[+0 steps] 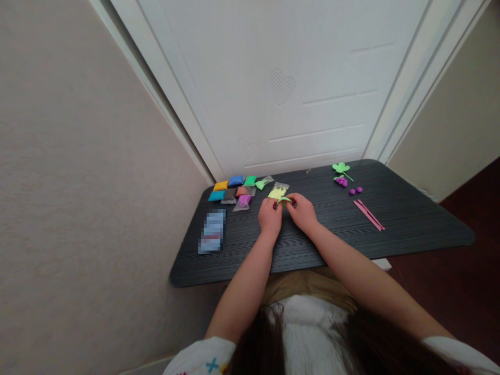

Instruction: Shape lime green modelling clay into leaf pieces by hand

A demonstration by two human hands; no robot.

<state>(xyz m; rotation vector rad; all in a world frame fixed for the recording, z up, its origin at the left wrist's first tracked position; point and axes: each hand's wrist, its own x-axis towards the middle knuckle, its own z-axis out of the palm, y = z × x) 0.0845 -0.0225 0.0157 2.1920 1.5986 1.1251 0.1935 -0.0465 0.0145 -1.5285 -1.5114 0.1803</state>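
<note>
Between my two hands, just above the dark table, a thin curved strip of light green clay (pixel 284 200) is held at both ends. My left hand (pixel 270 214) pinches its left end, and my right hand (pixel 302 211) has closed fingers at its right end. Right behind the fingers lies a clear bag of pale yellow clay (pixel 278 190). Toward the back right are a green clay flower shape with a stem (pixel 341 167), a cluster of purple clay balls (pixel 341 181) and two loose purple balls (pixel 355 190).
On the dark table (pixel 250 255), several colored clay packets (pixel 236 180) lie at the back left, with a bag of magenta clay (pixel 244 201) nearby. A phone with a blurred screen (pixel 213 232) rests at the left. Pink modeling tools (pixel 369 215) lie at the right. A white door (pixel 312 67) stands behind.
</note>
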